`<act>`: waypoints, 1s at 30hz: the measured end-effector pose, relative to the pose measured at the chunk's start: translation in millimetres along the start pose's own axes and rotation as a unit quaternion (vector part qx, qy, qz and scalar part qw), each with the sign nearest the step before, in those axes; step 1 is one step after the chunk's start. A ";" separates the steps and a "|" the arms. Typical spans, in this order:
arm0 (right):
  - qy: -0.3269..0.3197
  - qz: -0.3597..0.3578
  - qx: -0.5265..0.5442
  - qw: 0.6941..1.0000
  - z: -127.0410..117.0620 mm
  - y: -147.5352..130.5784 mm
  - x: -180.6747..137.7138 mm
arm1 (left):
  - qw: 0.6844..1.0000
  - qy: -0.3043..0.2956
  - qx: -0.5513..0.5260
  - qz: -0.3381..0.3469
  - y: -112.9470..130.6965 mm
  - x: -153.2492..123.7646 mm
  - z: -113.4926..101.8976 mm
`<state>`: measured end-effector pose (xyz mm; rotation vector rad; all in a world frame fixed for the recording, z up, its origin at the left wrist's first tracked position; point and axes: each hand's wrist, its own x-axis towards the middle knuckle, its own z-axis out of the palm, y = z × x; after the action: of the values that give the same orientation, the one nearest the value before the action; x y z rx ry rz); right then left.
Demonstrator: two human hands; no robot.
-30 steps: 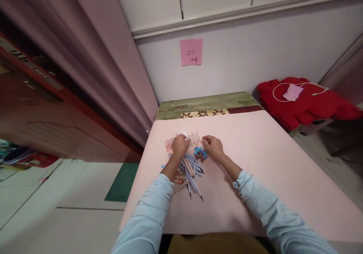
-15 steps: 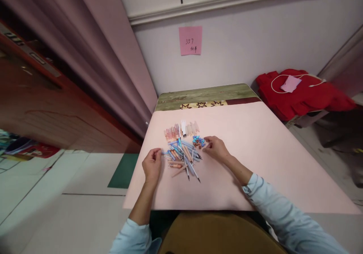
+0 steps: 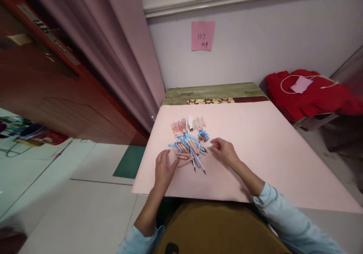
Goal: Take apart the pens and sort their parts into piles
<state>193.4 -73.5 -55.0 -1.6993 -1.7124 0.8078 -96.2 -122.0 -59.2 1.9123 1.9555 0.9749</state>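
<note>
A heap of pens and pen parts (image 3: 188, 151) lies on the pale pink table cover (image 3: 255, 148). Behind it are a row of clear and orange pen caps (image 3: 187, 124) and a small cluster of blue and red bits (image 3: 203, 136). My left hand (image 3: 164, 169) rests on the cover just left of the heap, fingers spread toward the pens, holding nothing I can see. My right hand (image 3: 224, 150) sits right of the heap with its fingertips pinched together; what they hold is too small to name.
A green wooden tabletop strip (image 3: 212, 93) shows behind the pink cover. A pink note (image 3: 203, 35) is stuck on the wall. Red cloth with a white cable (image 3: 306, 95) lies at right. A curtain (image 3: 119, 45) and red-brown door (image 3: 42, 80) stand at left.
My left hand left the far caps, drew back to the near left of the heap and spread out flat. My right hand shifted slightly nearer. The camera view swung right.
</note>
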 end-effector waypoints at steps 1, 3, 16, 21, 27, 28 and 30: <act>-0.019 -0.004 -0.006 1.000 0.5 -3.4 -13.7 | 1.000 -0.009 0.005 0.014 2.4 -6.7 0.5; -0.087 -0.016 -0.032 0.996 5.3 -12.2 -38.1 | 0.999 -0.021 0.011 0.035 6.5 -17.1 1.8; -0.107 0.016 -0.215 0.971 20.1 -26.3 -60.7 | 0.993 -0.090 0.041 0.068 27.0 -20.6 10.8; -0.072 0.032 -0.226 0.971 8.8 -21.5 -60.0 | 0.996 -0.045 0.057 0.054 20.1 -25.3 13.2; -0.022 -0.045 -0.202 0.978 21.8 -50.9 -32.6 | 0.992 0.060 0.085 0.076 13.0 -21.7 23.7; -0.022 -0.060 -0.212 0.975 26.6 -57.1 -26.7 | 0.991 0.065 0.079 0.083 11.5 -20.6 25.6; -0.033 -0.080 -0.237 0.968 35.4 -66.7 -17.0 | 0.992 0.060 0.056 0.100 7.9 -19.4 28.4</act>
<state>123.6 -91.0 -26.5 -1.8114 -2.1847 0.4014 -70.7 -132.9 -81.1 2.1943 1.9503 1.0757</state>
